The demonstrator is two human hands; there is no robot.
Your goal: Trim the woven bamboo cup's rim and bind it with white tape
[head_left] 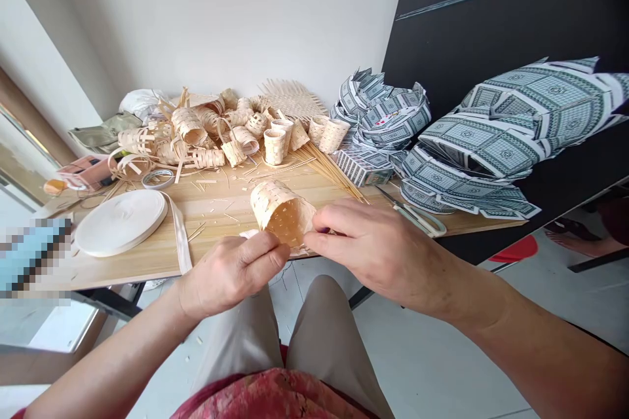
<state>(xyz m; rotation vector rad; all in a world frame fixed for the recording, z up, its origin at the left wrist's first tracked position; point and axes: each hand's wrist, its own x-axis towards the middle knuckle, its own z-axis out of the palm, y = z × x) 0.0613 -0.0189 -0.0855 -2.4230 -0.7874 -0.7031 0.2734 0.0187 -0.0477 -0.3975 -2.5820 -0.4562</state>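
A small woven basket (275, 201) of pale wood strips lies tilted at the table's front edge, its open mouth facing me. My left hand (236, 268) is closed in a pinch at the near left of the basket's rim. On the right side of the rim, the fingers of my right hand (378, 245) are pressed together. A small dark bit shows between those fingers, too little to name. White cloth-like material peeks out under the basket. A flat roll of white tape (122, 222) sits to the left, its loose end hanging over the edge.
Several woven baskets (189, 127) are heaped at the back, beside thin sticks (334, 170). Scissors (417, 216) lie right of my right hand. Folded card-paper pieces (491, 137) fill the right side. Wood scraps are scattered mid-table, and a small tape ring (158, 179) sits at left.
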